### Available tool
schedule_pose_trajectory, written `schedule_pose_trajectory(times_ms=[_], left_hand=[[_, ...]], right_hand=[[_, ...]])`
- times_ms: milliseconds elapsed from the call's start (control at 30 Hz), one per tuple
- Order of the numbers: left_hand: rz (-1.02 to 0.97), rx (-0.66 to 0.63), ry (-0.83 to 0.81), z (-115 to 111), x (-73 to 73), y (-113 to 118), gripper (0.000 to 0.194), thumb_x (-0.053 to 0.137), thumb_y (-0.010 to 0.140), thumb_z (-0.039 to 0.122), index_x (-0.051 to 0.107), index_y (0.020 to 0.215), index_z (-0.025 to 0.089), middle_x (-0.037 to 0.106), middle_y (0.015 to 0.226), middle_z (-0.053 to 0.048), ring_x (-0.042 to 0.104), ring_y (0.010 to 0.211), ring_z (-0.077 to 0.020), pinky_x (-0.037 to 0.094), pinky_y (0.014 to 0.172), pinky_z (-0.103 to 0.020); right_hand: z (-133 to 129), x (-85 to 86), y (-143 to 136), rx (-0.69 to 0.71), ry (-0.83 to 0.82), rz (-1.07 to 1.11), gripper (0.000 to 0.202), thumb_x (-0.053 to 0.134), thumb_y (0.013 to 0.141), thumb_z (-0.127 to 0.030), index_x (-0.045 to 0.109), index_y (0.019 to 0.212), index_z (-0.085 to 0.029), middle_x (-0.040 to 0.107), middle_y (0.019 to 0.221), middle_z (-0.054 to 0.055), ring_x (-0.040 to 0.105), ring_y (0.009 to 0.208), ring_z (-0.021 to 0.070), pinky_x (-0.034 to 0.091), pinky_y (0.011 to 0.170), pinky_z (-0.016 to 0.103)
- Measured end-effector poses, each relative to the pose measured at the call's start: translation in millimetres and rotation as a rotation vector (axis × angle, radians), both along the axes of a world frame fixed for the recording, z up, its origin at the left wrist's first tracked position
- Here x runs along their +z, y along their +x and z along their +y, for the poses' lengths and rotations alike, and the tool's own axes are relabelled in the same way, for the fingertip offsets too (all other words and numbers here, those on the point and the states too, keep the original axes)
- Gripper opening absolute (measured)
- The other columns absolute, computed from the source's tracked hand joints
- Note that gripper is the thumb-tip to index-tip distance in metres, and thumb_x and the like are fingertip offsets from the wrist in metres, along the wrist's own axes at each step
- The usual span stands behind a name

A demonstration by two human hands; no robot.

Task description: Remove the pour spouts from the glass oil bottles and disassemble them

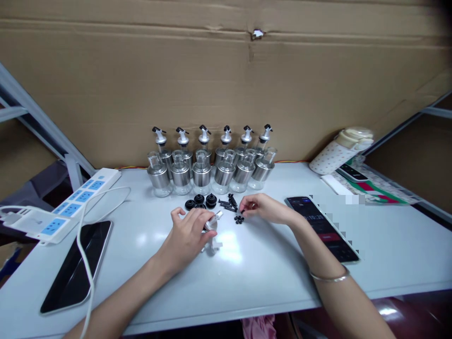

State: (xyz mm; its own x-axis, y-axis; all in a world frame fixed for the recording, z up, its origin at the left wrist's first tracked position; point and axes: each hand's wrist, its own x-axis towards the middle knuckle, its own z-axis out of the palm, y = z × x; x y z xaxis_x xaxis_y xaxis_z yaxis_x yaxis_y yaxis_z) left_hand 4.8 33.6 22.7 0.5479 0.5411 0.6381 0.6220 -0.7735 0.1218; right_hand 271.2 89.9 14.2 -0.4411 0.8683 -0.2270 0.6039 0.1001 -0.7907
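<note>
My left hand (192, 233) is closed around a silver pourer spout (211, 223), held just above the table. Below that hand, another silver shape (212, 246) shows partly, either a second spout or a reflection. My right hand (259, 208) has thumb and forefinger pinched together beside a cluster of small black rings (239, 220); whatever is at its fingertips is too small to make out. Thin black levers (228, 205) lie between the hands. Behind my left hand sit several ribbed black stoppers (211, 200).
Several open glass bottles with steel sleeves (225, 174) stand in a row, with capped ones (226, 136) behind. A phone (321, 228) lies right; a tablet-like device (77, 266), white cable (83, 245) and power strip (77, 202) lie left. A dotted flask (339, 150) leans at back right.
</note>
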Motion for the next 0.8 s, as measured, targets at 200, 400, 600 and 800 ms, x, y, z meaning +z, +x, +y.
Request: schedule_pose_trajectory(times_ms=[200, 400, 600, 800], left_hand=[[0.008, 0.01, -0.004, 0.3, 0.3, -0.2, 0.026, 0.022, 0.101, 0.032, 0.042, 0.105, 0.016, 0.068, 0.091, -0.004, 0.063, 0.078, -0.0145, 0.023, 0.078, -0.032], [0.015, 0.007, -0.017, 1.0, -1.5, -0.8, 0.025, 0.023, 0.101, 0.032, 0.041, 0.106, 0.016, 0.069, 0.092, -0.004, 0.063, 0.078, -0.0146, 0.023, 0.078, -0.032], [0.02, 0.006, -0.033, 1.8, -1.8, -1.6, 0.018, 0.028, 0.1, 0.027, 0.041, 0.107, 0.017, 0.069, 0.092, -0.003, 0.062, 0.077, -0.0147, 0.023, 0.078, -0.032], [0.037, -0.011, -0.046, 1.3, 0.5, -1.4, 0.018, 0.027, 0.1, 0.028, 0.041, 0.106, 0.017, 0.068, 0.091, -0.003, 0.062, 0.076, -0.0148, 0.023, 0.079, -0.032]], right_hand=[[-1.6, 2.3, -2.2, 0.005, 0.007, -0.127, 0.015, 0.053, 0.073, -0.009, 0.064, 0.082, -0.015, 0.066, 0.075, 0.003, 0.059, 0.07, 0.0141, 0.046, 0.068, 0.027], [-2.8, 3.8, -3.2, 0.012, -0.01, -0.165, 0.024, 0.052, 0.069, -0.006, 0.065, 0.086, -0.015, 0.066, 0.077, 0.003, 0.059, 0.07, 0.014, 0.047, 0.067, 0.027], [-5.2, 6.0, -7.6, 0.009, -0.051, -0.173, 0.027, 0.062, 0.064, -0.007, 0.066, 0.09, -0.014, 0.065, 0.08, 0.003, 0.057, 0.069, 0.0127, 0.046, 0.066, 0.026], [-6.8, 10.5, -13.7, 0.023, -0.052, -0.175, 0.023, 0.07, 0.063, -0.013, 0.066, 0.086, -0.015, 0.061, 0.075, 0.001, 0.054, 0.067, 0.0119, 0.043, 0.064, 0.025]])
